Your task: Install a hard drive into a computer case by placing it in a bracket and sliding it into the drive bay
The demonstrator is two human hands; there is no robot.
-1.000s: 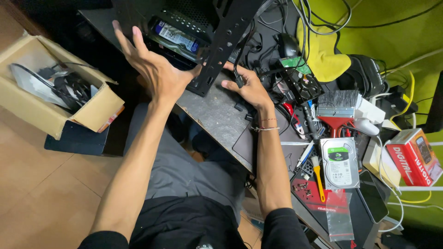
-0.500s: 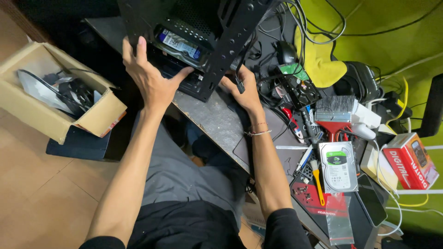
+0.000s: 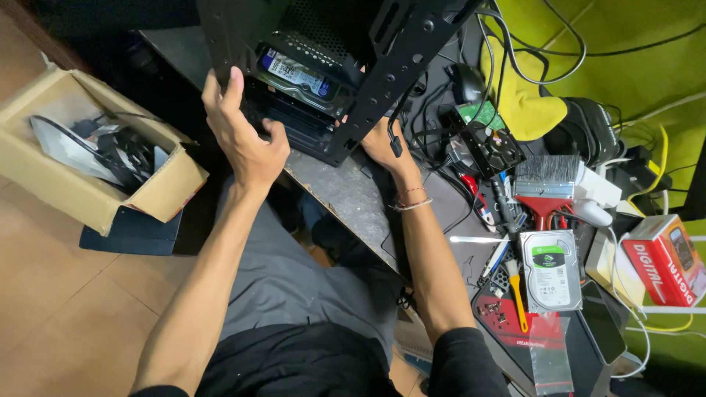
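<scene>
Black computer case (image 3: 346, 66), tilted at the counter (image 3: 346, 195) edge, hard drive (image 3: 298, 73) visible inside its open frame. Left hand (image 3: 246, 140) wrapped around the lower left rim, grip closed on the metal; right hand (image 3: 382, 143) tucked beneath the frame, grip there impossible to tell. Best handled by keeping both palms spread and turning slowly, clear of cables (image 3: 441, 110), the brush (image 3: 548, 184) and the loose silver drive (image 3: 550, 268). Cardboard box (image 3: 88, 165) on the floor at left.

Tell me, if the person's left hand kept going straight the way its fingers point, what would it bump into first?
The left hand already grips the edge of the black computer case, fingers pointing up and into it. Going straight on, it would likely meet the hard drive mounted inside first, though depth is hard to judge.
</scene>
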